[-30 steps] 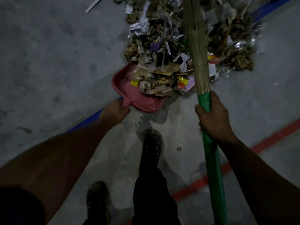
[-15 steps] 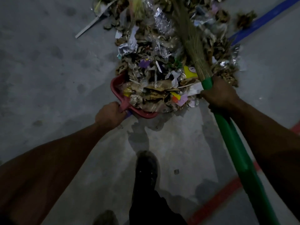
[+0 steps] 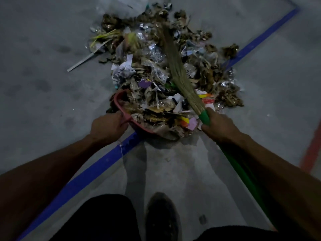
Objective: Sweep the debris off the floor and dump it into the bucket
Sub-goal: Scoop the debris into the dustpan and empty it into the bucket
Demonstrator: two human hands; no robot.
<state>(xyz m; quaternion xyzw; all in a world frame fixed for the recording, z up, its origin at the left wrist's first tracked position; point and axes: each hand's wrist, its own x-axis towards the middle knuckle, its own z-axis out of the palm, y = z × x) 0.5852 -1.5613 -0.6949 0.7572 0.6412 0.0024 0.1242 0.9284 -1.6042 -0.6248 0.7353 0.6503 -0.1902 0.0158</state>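
Debris [image 3: 161, 70] lies in a wide heap on a grey concrete floor [image 3: 43, 101], seen from above in dim light: dry brown leaves, crumpled white paper, shiny clear wrappers and small coloured scraps. At the far left of the heap a pale flat strip [image 3: 81, 62] lies on the bare floor, touching the heap's edge. Nearer, the left hand [image 3: 108, 126] curls its fingers round the handle of a red dustpan [image 3: 121, 108], gripping it. The dustpan sits at the near edge of the heap, its mouth facing the pile, piled with leaves and paper that spill over its rim. A blue line [image 3: 97, 169] painted on the floor runs diagonally from the lower left, passes under the dustpan and the heap, and comes out at the upper right. Below the centre, a dark shoe [image 3: 162, 216] stands on the floor. To the right, a broom [image 3: 175, 66] lies slanted across the top of the heap, its straw bristles pointing away and its green handle coming back toward the viewer. The right hand [image 3: 219, 126] is clamped on that handle just below the bristles. At the far right edge, a red line [image 3: 311, 153] marks the floor.
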